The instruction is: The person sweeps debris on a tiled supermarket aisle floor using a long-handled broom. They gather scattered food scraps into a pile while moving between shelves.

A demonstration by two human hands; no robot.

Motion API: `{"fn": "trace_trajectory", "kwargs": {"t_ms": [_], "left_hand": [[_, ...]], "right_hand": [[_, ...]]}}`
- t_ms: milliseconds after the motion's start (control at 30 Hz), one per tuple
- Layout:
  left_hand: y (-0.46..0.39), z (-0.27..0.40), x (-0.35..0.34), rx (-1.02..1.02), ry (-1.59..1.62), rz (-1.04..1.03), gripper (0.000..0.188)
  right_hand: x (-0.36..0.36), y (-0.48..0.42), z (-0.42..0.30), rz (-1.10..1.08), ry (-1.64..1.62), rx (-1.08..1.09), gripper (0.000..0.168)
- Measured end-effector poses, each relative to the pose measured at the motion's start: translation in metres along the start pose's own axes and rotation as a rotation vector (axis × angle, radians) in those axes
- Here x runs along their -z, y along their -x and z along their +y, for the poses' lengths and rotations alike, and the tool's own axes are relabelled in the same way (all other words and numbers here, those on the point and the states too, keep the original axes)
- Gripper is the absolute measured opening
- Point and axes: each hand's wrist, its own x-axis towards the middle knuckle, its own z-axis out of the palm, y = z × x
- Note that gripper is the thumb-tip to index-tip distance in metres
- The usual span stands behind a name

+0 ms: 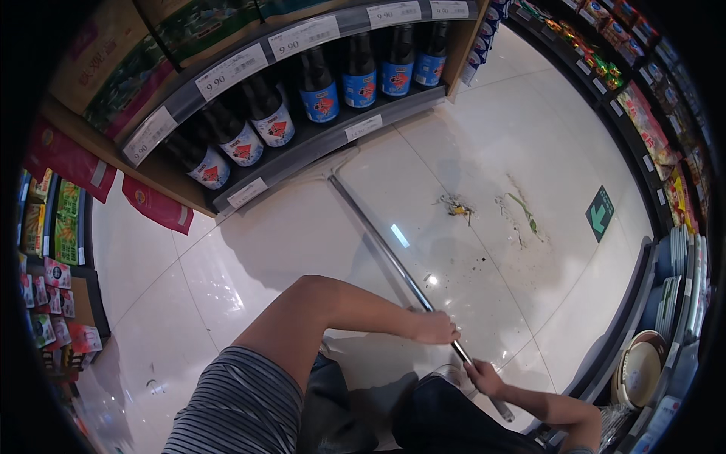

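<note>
A long metal pole [391,253] runs diagonally across the floor in front of me. My left hand [434,327] grips it partway along. Closer to its near end, my right hand [485,379] is also wrapped around it. At the far end a pale, wide floor-tool head [332,169] lies flat against the base of the bottle shelf; glare makes its exact kind hard to tell. Right of the pole, a clump of dust and debris [458,209] lies on the tiles. Beyond that clump is a green leaf-like scrap [523,211] amid dark smears and crumbs.
Dark bottles [321,91] with blue labels line the low shelf ahead. Red bags [156,204] jut out at its left corner. A green arrow sign [599,214] is on the floor. Along the right side, shelving holds packets, stacked plates [671,255] and a beige basin [641,363].
</note>
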Motion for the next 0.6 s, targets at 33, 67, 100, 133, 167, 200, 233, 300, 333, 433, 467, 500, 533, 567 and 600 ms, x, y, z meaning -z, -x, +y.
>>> {"fn": "trace_trajectory", "kwargs": {"t_ms": [33,67,100,133,167,200,233,300,333,433,467,500,533,567,600], "left_hand": [[-0.001,0.009,0.000,-0.004,0.035,-0.041,0.011],[-0.001,0.017,0.000,-0.007,0.070,-0.082,0.011],[-0.002,0.024,0.006,-0.011,0.104,-0.124,0.011],[-0.004,0.028,0.013,-0.045,0.119,-0.230,0.013],[-0.003,0.027,0.014,-0.046,0.128,-0.232,0.014],[-0.001,0.026,0.017,-0.042,0.136,-0.234,0.015],[0.001,0.024,0.020,-0.038,0.144,-0.236,0.016],[0.009,0.008,0.033,-0.078,0.093,-0.198,0.018],[0.014,-0.002,0.042,-0.097,0.067,-0.178,0.019],[0.035,-0.034,0.056,-0.091,-0.019,-0.238,0.019],[0.042,-0.043,0.062,-0.069,-0.027,-0.258,0.019],[0.048,-0.053,0.067,-0.052,-0.035,-0.275,0.020],[0.056,-0.062,0.071,-0.047,-0.063,-0.237,0.022],[0.064,-0.071,0.074,-0.043,-0.092,-0.200,0.023],[0.074,-0.079,0.078,-0.034,-0.119,-0.166,0.025]], "right_hand": [[-0.004,0.012,0.005,-0.001,-0.003,0.003,0.039],[-0.009,0.022,0.007,0.004,-0.006,0.021,0.038],[-0.014,0.032,0.008,0.009,-0.011,0.039,0.038],[-0.017,0.037,0.007,0.014,-0.014,0.057,0.038],[-0.018,0.038,0.004,0.019,-0.040,0.066,0.037],[-0.019,0.038,0.001,0.021,-0.064,0.078,0.037],[-0.019,0.037,-0.003,0.022,-0.087,0.090,0.037],[-0.017,0.023,-0.013,0.067,-0.048,0.104,0.038],[-0.016,0.015,-0.021,0.088,-0.027,0.112,0.039],[-0.018,-0.009,-0.057,0.043,-0.192,0.037,0.042],[-0.020,-0.018,-0.068,0.056,-0.198,0.068,0.043],[-0.022,-0.027,-0.077,0.073,-0.204,0.097,0.043],[-0.023,-0.035,-0.086,0.088,-0.210,0.127,0.044],[-0.023,-0.045,-0.095,0.087,-0.218,0.113,0.044],[-0.024,-0.056,-0.104,0.081,-0.228,0.100,0.044]]}}
